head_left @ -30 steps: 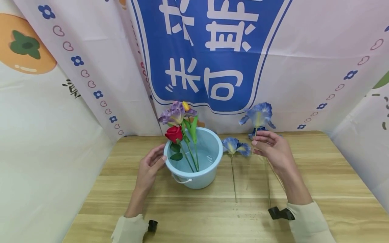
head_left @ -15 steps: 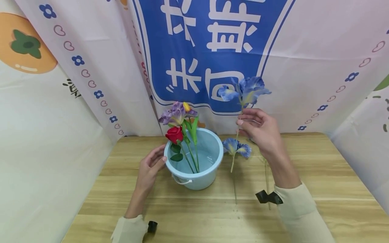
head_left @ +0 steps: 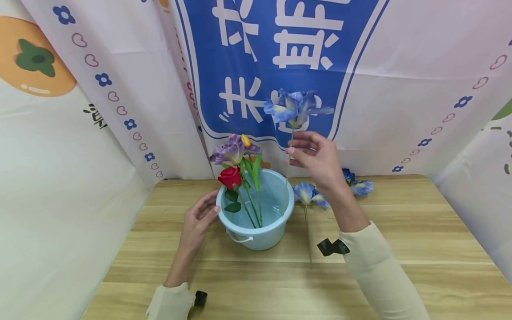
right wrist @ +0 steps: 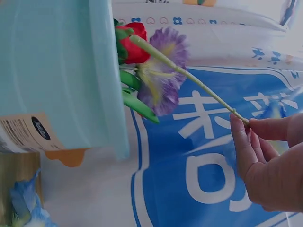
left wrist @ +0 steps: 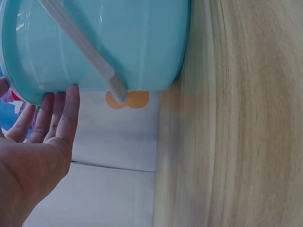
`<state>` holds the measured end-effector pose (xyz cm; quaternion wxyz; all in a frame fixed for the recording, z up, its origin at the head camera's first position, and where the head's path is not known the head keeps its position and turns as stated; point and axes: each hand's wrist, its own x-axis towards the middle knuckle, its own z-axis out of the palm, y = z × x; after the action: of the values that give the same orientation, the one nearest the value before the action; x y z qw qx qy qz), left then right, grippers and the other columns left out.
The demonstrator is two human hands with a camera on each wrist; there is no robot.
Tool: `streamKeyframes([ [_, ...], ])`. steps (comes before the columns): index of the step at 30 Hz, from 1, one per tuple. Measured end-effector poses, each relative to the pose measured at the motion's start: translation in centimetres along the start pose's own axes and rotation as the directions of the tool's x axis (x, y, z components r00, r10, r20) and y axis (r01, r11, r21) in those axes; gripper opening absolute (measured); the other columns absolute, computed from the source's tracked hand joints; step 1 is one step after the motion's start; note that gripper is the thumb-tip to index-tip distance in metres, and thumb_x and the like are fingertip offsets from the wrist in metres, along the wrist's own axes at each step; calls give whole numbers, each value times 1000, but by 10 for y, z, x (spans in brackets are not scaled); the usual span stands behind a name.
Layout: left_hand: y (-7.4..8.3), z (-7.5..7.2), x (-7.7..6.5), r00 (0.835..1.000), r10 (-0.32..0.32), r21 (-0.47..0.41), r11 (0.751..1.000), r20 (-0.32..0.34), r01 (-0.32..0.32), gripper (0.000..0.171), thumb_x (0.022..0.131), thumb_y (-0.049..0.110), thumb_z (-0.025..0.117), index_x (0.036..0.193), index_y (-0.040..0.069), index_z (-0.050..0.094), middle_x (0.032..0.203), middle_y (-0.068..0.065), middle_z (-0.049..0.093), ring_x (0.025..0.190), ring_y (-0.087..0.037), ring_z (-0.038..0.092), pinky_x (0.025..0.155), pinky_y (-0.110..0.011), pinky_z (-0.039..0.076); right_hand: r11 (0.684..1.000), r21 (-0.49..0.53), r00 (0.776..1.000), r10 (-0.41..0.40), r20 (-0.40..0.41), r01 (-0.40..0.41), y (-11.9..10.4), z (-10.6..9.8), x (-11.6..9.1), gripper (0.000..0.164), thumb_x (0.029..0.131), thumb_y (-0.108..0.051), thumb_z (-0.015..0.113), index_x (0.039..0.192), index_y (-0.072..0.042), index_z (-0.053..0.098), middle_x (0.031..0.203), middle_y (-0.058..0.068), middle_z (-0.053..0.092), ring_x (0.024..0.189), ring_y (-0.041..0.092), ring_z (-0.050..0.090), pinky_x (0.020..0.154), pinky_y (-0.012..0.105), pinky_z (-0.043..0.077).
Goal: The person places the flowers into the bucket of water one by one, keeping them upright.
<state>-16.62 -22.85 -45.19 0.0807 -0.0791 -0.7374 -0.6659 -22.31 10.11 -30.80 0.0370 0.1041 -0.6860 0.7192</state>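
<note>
A light blue bucket stands on the table, holding a red rose, a purple iris and a yellow tulip. My left hand touches the bucket's left side by the rim; in the left wrist view its fairly straight fingers rest against the outer wall. Between thumb and fingertips, my right hand pinches the stem of a blue iris, bloom up. The stem's lower end hangs over the bucket's opening, just above the rim in the right wrist view.
Right of the bucket, another blue iris lies with its stem toward the front. Behind my right forearm are more blue flowers, partly hidden. A white handle hangs on the bucket's front. Printed cloth rises behind the table.
My right hand has lifted the blue iris from the right side and carried it left to the bucket, its stem now over the opening. The left hand stays at the bucket.
</note>
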Motion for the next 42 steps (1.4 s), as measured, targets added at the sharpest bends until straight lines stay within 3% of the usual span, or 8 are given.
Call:
streamKeyframes([
  [5, 0, 0, 0, 1000, -4, 1, 1000, 1, 4, 49, 105, 7, 64, 153, 0, 54, 146, -28, 61, 116, -6, 70, 97, -26, 66, 1000, 2, 1000, 17, 14, -17, 8, 10, 3, 41, 102, 0, 68, 143, 0, 61, 124, 19, 68, 100, 13, 76, 87, 33, 71],
  [9, -1, 0, -1, 1000, -7, 10, 1000, 2, 7, 49, 106, 8, 64, 153, 1, 54, 146, -27, 61, 116, -6, 70, 97, -25, 66, 999, -9, 999, 49, 3, -49, 18, 17, 5, 40, 101, 0, 69, 141, -2, 63, 124, 20, 69, 103, 21, 76, 87, 35, 71],
  [16, -3, 2, -1, 1000, 5, -7, 1000, -1, -5, 49, 105, 5, 64, 152, -1, 54, 145, -28, 61, 115, -6, 71, 97, -25, 66, 997, -14, 997, 81, -1, -81, 39, 27, 13, 41, 99, 5, 67, 140, 2, 63, 122, 21, 68, 108, 31, 74, 81, 28, 70],
  [27, -2, 3, 0, 1000, -7, -13, 1000, -5, 7, 49, 105, 4, 64, 153, -2, 54, 145, -27, 61, 115, -5, 71, 97, -25, 66, 990, -65, 991, 125, 41, -122, 60, 37, 17, 41, 99, 3, 69, 140, 1, 63, 129, 27, 66, 115, 39, 73, 84, 34, 71],
  [42, 0, 2, 1, 1000, -13, -17, 1000, -8, 13, 50, 105, 5, 64, 153, -1, 53, 132, 5, 68, 116, -6, 71, 97, -26, 66, 974, -173, 987, 156, 37, -147, 68, 48, 16, 36, 98, 5, 71, 133, 2, 67, 126, 26, 71, 113, 42, 74, 82, 36, 72],
])
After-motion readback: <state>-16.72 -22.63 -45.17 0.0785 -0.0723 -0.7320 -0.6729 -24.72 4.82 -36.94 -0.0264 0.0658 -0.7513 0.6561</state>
